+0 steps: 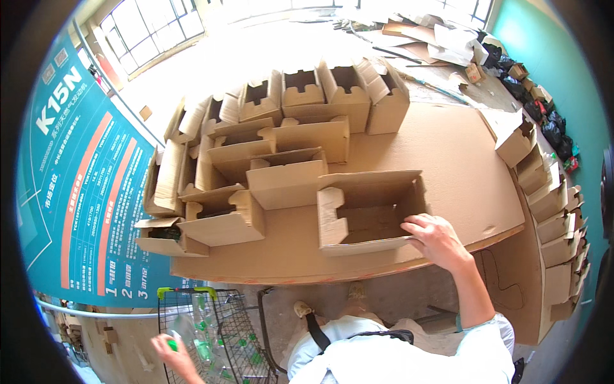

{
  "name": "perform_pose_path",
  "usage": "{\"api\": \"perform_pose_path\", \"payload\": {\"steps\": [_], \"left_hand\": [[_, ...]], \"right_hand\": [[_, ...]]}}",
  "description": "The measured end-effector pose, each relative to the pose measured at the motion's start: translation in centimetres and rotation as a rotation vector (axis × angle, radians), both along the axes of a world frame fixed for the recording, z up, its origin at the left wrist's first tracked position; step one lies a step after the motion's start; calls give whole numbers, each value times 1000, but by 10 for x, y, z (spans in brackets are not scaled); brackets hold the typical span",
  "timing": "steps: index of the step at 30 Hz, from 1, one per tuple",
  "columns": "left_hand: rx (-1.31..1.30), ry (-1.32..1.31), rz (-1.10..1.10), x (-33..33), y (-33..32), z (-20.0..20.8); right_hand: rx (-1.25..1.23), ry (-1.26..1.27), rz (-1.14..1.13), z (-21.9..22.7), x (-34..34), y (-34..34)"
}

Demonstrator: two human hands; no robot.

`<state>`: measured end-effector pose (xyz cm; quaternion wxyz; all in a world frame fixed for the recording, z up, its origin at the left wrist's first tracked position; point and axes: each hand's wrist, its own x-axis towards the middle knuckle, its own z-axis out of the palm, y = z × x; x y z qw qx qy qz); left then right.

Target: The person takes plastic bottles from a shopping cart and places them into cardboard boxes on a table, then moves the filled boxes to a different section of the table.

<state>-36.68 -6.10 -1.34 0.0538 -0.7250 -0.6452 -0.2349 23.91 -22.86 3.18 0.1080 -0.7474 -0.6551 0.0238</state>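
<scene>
An open-topped cardboard box [368,243] stands near the table's front edge, and no contents show in the part of its inside that I can see. At its front right corner my right hand [438,240] is closed over the rim, fingers on the wall. Down at the lower left, my left hand [174,357] is closed around the green-capped end of a clear plastic bottle [183,328], somewhat blurred. That hand is beside a black wire basket [217,320] with green corner pieces. Several clear bottles with green caps lie inside the basket.
Rows of open cardboard boxes [288,182] fill the left and back of the cardboard-covered table [448,153]. More boxes [553,230] line the right side. A blue printed banner [83,192] stands at the left. Black bags [556,131] and flattened cardboard [435,38] lie farther back.
</scene>
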Motion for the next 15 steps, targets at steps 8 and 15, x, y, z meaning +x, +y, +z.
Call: {"api": "perform_pose_path", "payload": {"steps": [8, 15], "left_hand": [[248, -658, -565, 267, 39, 151], [87, -416, -1025, 450, 26, 142]], "right_hand": [[211, 33, 115, -10, 31, -8], [280, 153, 140, -24, 41, -17]]}}
